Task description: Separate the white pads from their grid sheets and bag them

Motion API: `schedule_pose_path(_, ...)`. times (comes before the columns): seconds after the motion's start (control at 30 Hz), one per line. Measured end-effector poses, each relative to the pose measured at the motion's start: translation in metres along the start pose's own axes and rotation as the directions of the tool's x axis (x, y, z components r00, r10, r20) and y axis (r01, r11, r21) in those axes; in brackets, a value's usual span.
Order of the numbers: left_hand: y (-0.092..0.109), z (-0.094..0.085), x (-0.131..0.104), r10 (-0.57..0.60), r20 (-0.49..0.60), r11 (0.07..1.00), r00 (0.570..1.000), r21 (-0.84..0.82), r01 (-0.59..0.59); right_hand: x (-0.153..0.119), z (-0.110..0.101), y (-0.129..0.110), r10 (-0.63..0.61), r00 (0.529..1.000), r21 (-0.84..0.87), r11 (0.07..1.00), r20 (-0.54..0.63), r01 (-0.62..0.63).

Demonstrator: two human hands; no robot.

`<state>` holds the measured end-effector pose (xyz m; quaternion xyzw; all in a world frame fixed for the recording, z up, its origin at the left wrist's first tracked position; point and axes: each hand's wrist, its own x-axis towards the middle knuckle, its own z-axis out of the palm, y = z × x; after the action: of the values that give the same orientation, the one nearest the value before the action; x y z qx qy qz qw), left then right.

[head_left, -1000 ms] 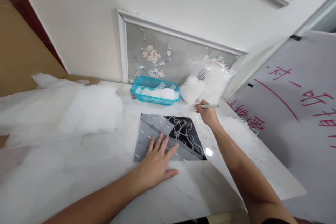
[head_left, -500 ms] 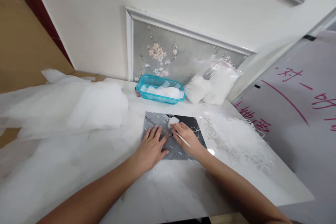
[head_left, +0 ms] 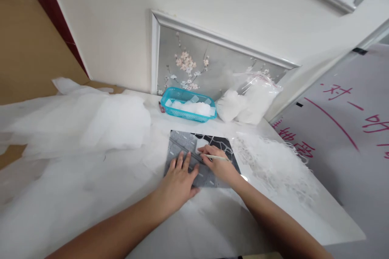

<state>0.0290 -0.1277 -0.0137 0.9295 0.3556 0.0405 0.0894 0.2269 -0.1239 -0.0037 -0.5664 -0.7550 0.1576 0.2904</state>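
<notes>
A grey and black patterned mat (head_left: pixel 180 141) lies on the white table under both hands. My left hand (head_left: pixel 178 180) rests flat on its lower left part, fingers spread, holding nothing. A thin pale stick (head_left: pixel 218 157) is pinched in my right hand (head_left: pixel 220 166), lying nearly level and pointing right. The fingertips of that hand also touch a small white soft pad (head_left: pixel 201 144) at the mat's upper middle; whether they grip it I cannot tell. White lines or strings (head_left: pixel 223 143) show on the black part of the mat.
Behind the mat stands a blue basket (head_left: pixel 170 114) with white pieces in it. Beside it is a clear bag (head_left: pixel 257 103) of white stuff. White strings (head_left: pixel 273 166) are heaped at right, white sheet material (head_left: pixel 118 123) at left. A whiteboard (head_left: pixel 337 141) borders the right side.
The stick has swung from slanting down-right to nearly level. My left hand has slid slightly down the mat and toward me. The view has shifted a little.
</notes>
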Motion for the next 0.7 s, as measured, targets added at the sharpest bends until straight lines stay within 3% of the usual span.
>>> schedule_pose_path(0.2,0.004,-0.003,-0.005,0.012,0.043,1.000,0.999,0.023,-0.013,-0.001,-0.002,-0.002,0.080,0.997,0.223,0.972,0.006,-0.080)
schedule_pose_path(0.57,0.008,-0.008,-0.006,0.004,0.052,0.997,0.999,0.071,-0.008,0.000,0.001,-0.002,0.029,1.000,0.065,0.997,-0.004,-0.029)
schedule_pose_path(0.7,0.008,-0.007,-0.006,0.011,0.050,0.996,0.999,0.086,-0.015,-0.005,0.012,-0.004,-0.114,0.993,-0.113,0.987,-0.017,0.111)
